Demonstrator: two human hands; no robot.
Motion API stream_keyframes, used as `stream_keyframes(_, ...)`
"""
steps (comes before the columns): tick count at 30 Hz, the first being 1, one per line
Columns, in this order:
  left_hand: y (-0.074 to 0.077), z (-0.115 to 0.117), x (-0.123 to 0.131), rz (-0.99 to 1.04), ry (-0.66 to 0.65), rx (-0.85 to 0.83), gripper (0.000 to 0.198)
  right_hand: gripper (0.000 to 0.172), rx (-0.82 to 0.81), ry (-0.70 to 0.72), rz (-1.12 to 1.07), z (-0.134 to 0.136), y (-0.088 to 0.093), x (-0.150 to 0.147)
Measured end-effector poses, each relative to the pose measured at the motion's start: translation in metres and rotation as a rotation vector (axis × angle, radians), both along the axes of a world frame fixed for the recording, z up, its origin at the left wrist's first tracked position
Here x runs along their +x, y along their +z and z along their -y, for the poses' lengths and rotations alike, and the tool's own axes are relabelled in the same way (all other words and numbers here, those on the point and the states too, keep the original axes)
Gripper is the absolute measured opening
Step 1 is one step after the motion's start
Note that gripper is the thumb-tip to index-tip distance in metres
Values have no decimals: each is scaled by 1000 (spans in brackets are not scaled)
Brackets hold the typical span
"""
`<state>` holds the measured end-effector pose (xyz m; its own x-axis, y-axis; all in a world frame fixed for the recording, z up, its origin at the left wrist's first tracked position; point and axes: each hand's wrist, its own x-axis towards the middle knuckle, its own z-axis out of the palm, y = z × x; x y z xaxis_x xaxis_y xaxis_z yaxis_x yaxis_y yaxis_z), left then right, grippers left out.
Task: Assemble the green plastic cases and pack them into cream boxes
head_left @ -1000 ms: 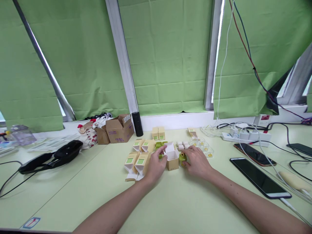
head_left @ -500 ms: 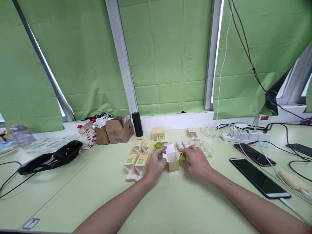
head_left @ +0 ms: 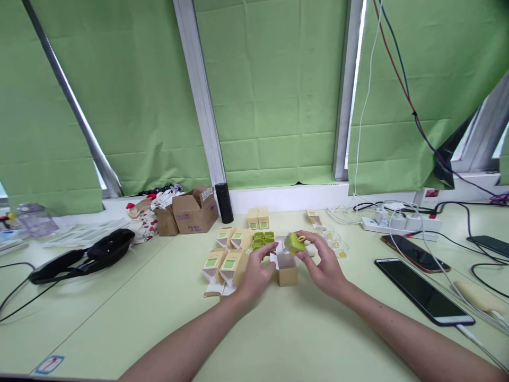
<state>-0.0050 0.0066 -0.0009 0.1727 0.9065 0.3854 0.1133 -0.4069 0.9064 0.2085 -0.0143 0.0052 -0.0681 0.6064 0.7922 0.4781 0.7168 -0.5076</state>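
Observation:
My right hand holds a small green case between its fingertips, just above an open tan box with white flaps. Beside the left wall of that box is my left hand, fingers curled against it and steadying it. Left of my left hand lie several tan boxes with green labels. Behind the open box sit more green cases, small white blocks and clear lids with yellow dots.
Brown cardboard boxes and a black cylinder stand at the back. A black strap device lies to the left. Two phones with cables and a power strip are on the right.
My right hand has lifted the green case off the table to above the open box. The box has shifted slightly nearer, with my left hand still beside it.

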Motion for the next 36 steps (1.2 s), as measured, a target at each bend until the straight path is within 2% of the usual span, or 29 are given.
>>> stream_keyframes(5,2,2,2,1,-43,25,56,31,-24,100,108,2,-7,-6)
stream_keyframes(11,-2,-2,1,13,-31,31,58,30,-9,41,177,-1,-5,-2)
stream_keyframes(19,3,-1,3,54,-28,-31,53,28,-12,12,231,1,0,0)
stream_keyframes(28,0,-5,4,97,-25,-86,52,27,-37,67,301,4,2,1)
stream_keyframes(36,-1,-5,5,77,4,-45,54,26,-69,64,337,5,-1,-1)
